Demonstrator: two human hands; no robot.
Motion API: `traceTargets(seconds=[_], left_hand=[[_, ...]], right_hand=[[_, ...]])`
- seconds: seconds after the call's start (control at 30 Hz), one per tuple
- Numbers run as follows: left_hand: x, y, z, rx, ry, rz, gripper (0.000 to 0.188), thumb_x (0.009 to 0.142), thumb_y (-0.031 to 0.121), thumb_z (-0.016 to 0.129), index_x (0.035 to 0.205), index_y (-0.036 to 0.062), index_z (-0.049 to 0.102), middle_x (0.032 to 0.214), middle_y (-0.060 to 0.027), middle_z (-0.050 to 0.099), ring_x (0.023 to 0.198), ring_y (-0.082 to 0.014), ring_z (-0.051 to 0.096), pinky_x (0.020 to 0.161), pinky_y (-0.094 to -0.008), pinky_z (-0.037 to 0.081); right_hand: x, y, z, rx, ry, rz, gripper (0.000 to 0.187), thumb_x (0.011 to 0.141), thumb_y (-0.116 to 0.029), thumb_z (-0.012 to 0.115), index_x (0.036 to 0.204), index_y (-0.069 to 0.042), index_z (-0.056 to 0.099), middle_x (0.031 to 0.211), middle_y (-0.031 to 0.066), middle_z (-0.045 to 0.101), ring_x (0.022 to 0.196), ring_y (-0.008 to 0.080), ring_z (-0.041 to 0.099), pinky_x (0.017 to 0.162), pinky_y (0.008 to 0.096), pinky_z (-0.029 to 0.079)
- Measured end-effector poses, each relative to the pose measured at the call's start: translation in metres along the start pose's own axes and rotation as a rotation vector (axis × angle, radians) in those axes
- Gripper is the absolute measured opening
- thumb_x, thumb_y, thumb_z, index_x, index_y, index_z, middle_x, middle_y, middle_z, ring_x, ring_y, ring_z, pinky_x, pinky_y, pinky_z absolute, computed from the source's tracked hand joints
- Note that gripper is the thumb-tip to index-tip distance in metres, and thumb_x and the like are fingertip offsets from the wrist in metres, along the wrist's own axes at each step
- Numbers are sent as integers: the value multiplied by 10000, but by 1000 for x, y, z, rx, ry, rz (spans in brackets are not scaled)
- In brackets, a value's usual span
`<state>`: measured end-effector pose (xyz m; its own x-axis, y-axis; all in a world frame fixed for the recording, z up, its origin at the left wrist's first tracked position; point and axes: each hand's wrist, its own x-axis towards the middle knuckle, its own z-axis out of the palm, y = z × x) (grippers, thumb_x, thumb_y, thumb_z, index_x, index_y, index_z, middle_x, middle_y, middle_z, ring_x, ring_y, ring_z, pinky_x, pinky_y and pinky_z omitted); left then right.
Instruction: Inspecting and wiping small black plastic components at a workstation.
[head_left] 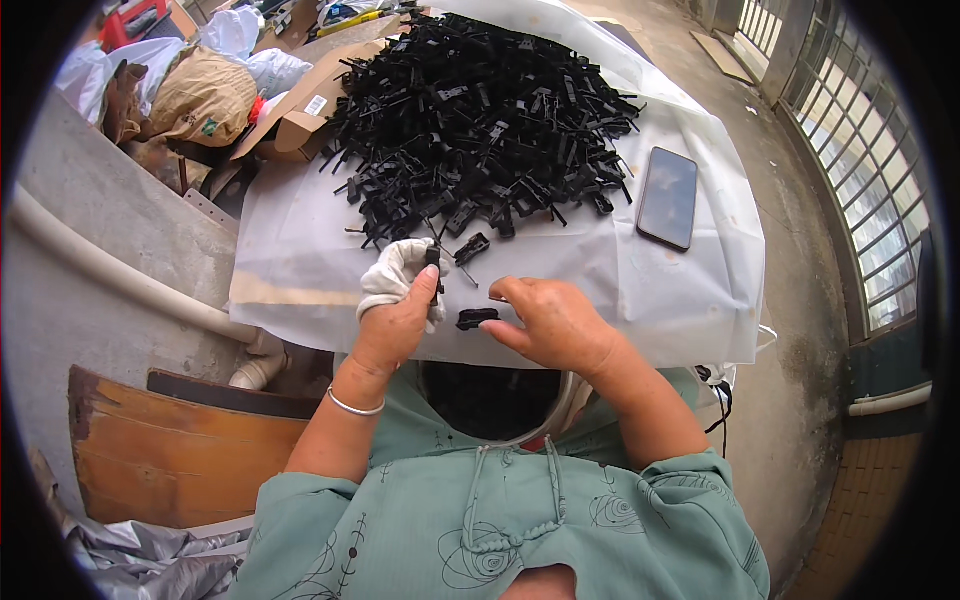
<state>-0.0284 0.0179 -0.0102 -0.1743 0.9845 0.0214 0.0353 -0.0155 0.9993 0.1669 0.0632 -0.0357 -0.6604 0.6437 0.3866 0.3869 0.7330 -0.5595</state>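
Note:
My left hand (pixel 398 305), partly covered by a white glove (pixel 390 272), pinches a small black plastic part (pixel 434 268) between thumb and fingers. To its right, my bare right hand (pixel 555 322) has thumb and forefinger parted, with nothing visibly gripped. Just by that thumb tip is a second black plastic part (pixel 477 318); whether they touch I cannot tell. Another loose black part (pixel 471 248) lies beyond my hands, with a thin dark rod (pixel 459 267) beside it. A large heap of similar black parts (pixel 480 120) covers the far middle of the table.
White sheeting (pixel 690 310) covers the table. A phone (pixel 667 198) lies at its right. Below the near edge, between my legs, stands a dark round bucket (pixel 490 400). Cardboard (pixel 300 120) and bags (pixel 205 100) crowd the far left. A barred window (pixel 870 150) is at right.

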Motion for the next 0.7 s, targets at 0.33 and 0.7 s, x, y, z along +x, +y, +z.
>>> traceTargets(seconds=[0.33,0.7], left_hand=[[-44,-6,-2,-106,-59,66,271,901,43,521,1162,-10,474,921,-55,576,632,-71,536,513,-200,461],[-72,-1,-28,-5,-126,55,296,836,5,563,1122,-49,504,918,-82,595,609,-57,548,510,-204,464]], right_hand=[[10,-55,16,218,297,-91,197,772,-147,691,761,-24,537,662,67,550,500,171,491,480,291,400],[9,-80,27,459,-13,80,245,938,-169,474,756,-7,501,622,119,468,552,258,420,535,333,378]])
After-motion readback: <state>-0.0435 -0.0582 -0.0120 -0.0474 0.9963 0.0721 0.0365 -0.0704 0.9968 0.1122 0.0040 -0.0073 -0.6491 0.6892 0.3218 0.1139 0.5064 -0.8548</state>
